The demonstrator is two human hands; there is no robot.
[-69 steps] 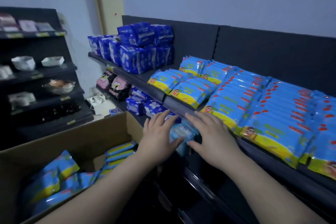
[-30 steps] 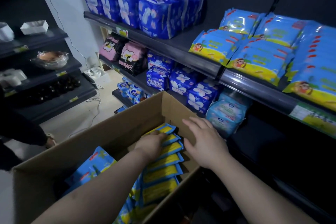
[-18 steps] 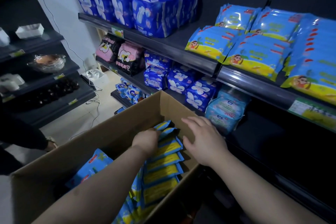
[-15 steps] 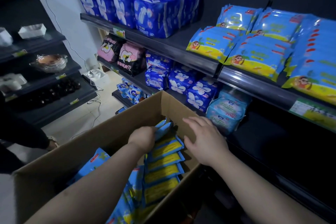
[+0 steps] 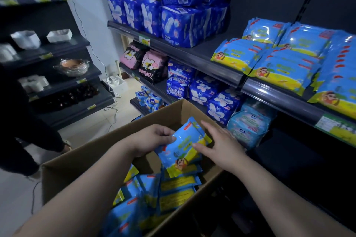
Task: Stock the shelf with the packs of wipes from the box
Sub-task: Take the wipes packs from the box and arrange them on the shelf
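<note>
A blue-and-yellow pack of wipes (image 5: 182, 147) is lifted above the open cardboard box (image 5: 107, 152). My left hand (image 5: 152, 138) grips its left edge with curled fingers. My right hand (image 5: 219, 145) lies against its right side, fingers straight and thumb touching the front. More packs of the same kind (image 5: 173, 188) stand in rows inside the box. On the dark shelf (image 5: 279, 96) to the upper right, matching wipes packs (image 5: 285, 63) lie stacked in overlapping rows.
Dark blue packs (image 5: 173, 17) fill the top shelf's left part. Pink-and-black bags (image 5: 148, 61) and blue floral packs (image 5: 208, 94) sit on the lower shelf, with a light blue pack (image 5: 248, 129) beside the box. Another person's dark sleeve (image 5: 25, 134) is at left.
My left hand has pulled one pack up out of the row in the box, and my right hand has come in against its right side.
</note>
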